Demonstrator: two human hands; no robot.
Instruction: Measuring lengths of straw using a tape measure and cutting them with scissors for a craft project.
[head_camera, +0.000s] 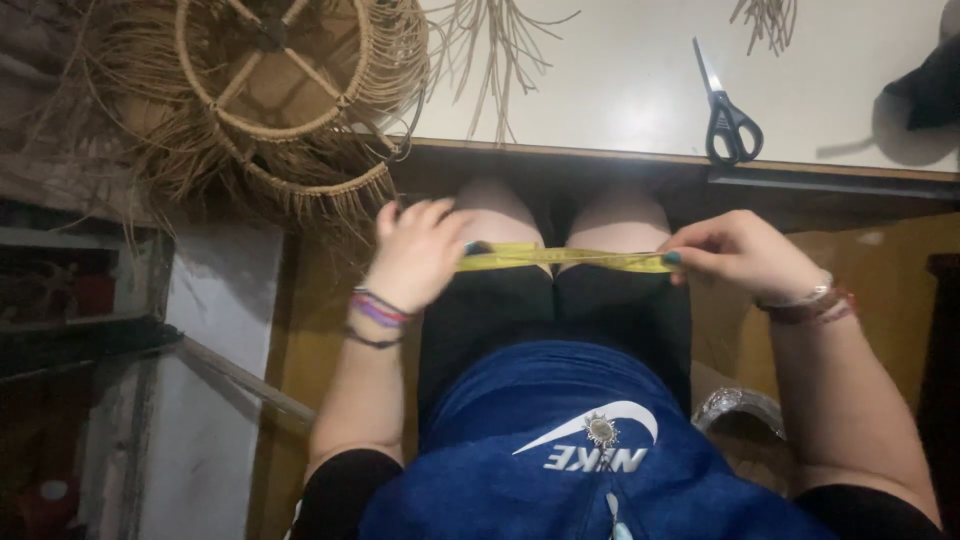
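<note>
I see my left hand and right hand each pinched shut on an end of a yellow measuring tape, stretched flat across my knees, just below the edge of the white table. On that table lie black scissors; at its left corner hangs a woven fringed basket.
</note>
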